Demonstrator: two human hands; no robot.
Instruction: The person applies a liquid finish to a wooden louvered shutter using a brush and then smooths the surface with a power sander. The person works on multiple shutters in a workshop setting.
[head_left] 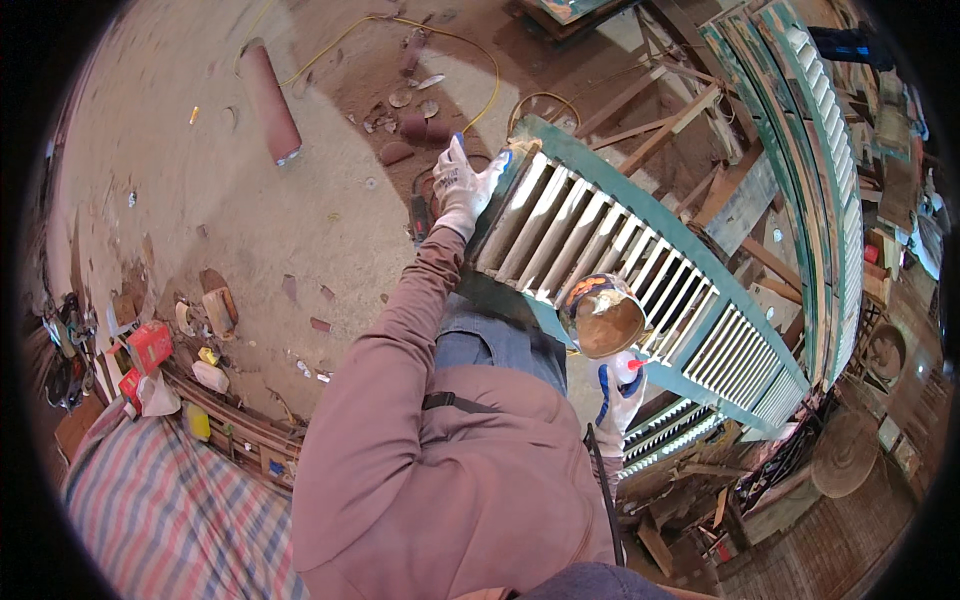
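beside slatted shutter [641, 252]: gloved right hand [622, 402] holding red-tipped bottle [621, 368]

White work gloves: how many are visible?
2: one on the left hand, at the green louvered shutter; one on the right hand, holding a red-tipped bottle. Others may be hidden.

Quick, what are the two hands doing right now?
Left hand: open, at the end of the green louvered shutter.
Right hand: closed around a red-tipped white bottle.
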